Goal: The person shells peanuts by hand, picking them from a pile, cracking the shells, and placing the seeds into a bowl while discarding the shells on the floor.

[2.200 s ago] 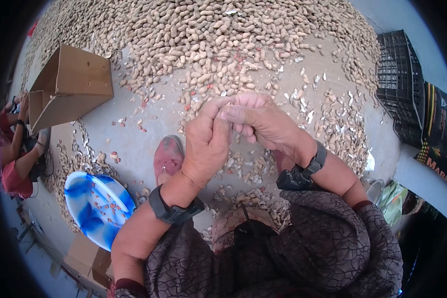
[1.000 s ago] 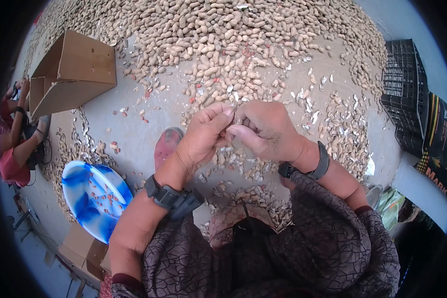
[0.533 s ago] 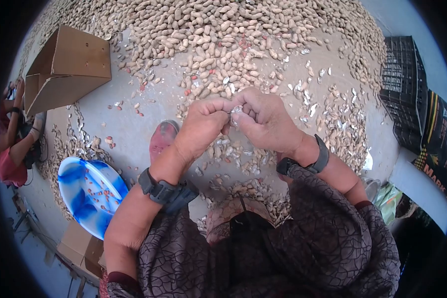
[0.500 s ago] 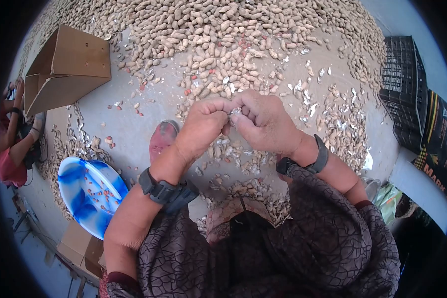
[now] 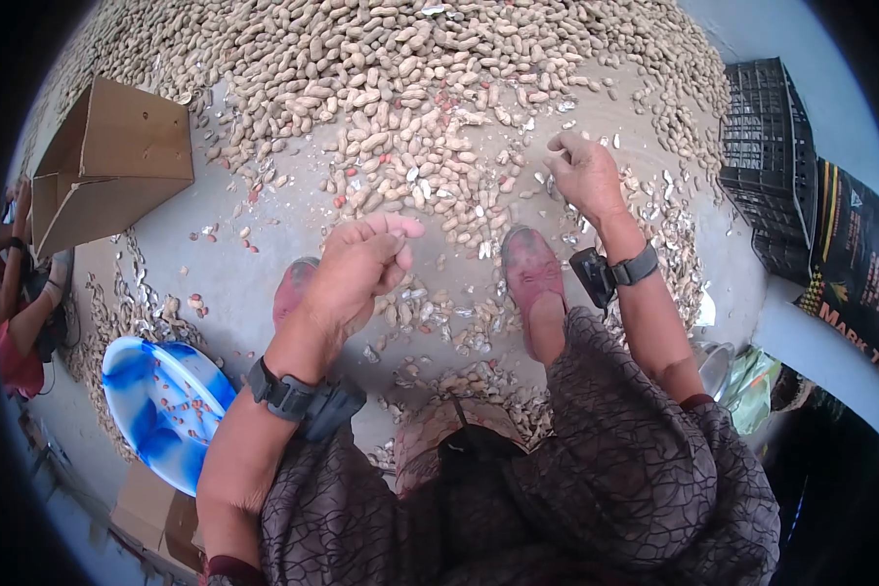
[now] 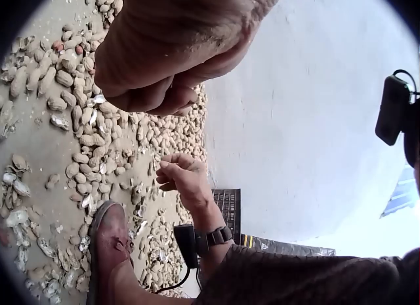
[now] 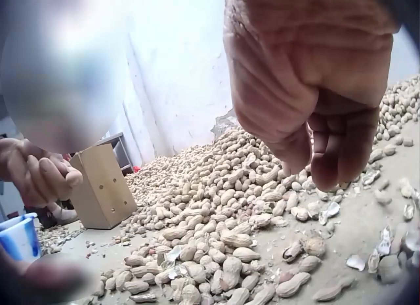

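Far to my left the cardboard box [image 5: 117, 161] stands on the floor [image 5: 288, 200], beside the peanut heap [image 5: 391, 59]; nearer me sits the blue-and-white basin [image 5: 139, 430], reddish kernels [image 5: 176, 405] scattered in it. Next comes my left hand [image 5: 361, 266], raised above the floor: its fingers are bent inward, the thumb close against them, and whether anything sits inside I cannot tell. Just ahead, in-shell peanuts [image 5: 459, 190] spill from the heap toward the gap between my hands. Half a second ago both hands met at the fingertips over a pale bit of shell; now they are well apart, which I take to mean that the work on that nut is finished or broken off. My right hand [image 5: 588, 178] has swung out to the right, near the scattered empty shells [image 5: 669, 210]; its fingers hang loosely bent, and I see nothing in them. Farthest right stands the black crate [image 5: 770, 146].
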{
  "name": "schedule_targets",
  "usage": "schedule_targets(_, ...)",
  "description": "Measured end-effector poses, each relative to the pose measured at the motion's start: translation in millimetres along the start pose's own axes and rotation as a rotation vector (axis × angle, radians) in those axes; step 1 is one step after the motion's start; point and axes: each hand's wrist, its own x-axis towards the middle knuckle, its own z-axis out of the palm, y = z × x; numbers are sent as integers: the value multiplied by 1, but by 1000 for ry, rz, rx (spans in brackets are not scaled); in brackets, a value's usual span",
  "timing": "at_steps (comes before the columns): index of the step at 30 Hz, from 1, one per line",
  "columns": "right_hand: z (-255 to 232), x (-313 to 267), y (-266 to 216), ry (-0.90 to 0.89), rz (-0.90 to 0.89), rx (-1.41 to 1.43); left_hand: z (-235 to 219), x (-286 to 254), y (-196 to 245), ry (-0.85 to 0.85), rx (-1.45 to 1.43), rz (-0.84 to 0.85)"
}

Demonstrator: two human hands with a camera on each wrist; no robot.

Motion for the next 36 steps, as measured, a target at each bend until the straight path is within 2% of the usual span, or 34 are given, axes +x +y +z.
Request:
schedule_targets(2, 25, 4, 4, -177, -138, 214, 3, -2, 2, 29, 13, -24)
schedule_targets(3, 35, 4, 2, -176, -136, 214, 3, -2, 2, 28, 14, -25)
schedule_targets(5, 51, 5, -3, -223, -264, 151, 2, -1, 0, 30, 22, -26)
schedule_targets(6, 57, 5, -4, -224, -263, 153, 2, -1, -1, 31, 24, -28)
schedule_targets(8, 66, 7, -4, -292, -444, -48, 1, 0, -2, 33, 29, -35)
schedule_targets(15, 80, 15, -7, -409, -272, -148, 1, 1, -5, 18, 20, -49)
schedule_targets(17, 83, 18, -7, -436, -154, -148, 2, 1, -5, 28, 27, -57)
schedule_targets(21, 69, 13, -19, -493, -200, -210, 3, 1, -5, 33, 48, -67)
schedule_targets(24, 64, 4, -18, -423, -96, -93, 2, 1, -6, 16, 31, -74)
schedule_targets(26, 67, 0, -12, -366, -5, 272, 2, 3, -7, 34, 53, -98)
schedule_targets(27, 62, -3, -17, -362, -5, 270, 3, 4, -7, 31, 53, -94)
schedule_targets(29, 41, -17, -45, -416, -217, 500, 7, 3, -7, 97, 43, -162)
schedule_targets(31, 24, -36, -76, -502, -236, 749, 11, 3, -8, 114, 48, -179)
schedule_targets(33, 11, -50, -100, -522, -424, 783, 10, 6, -11, 135, 54, -196)
schedule_targets(36, 3, -59, -111, -625, -442, 837, 3, 10, -18, 91, 8, -209)
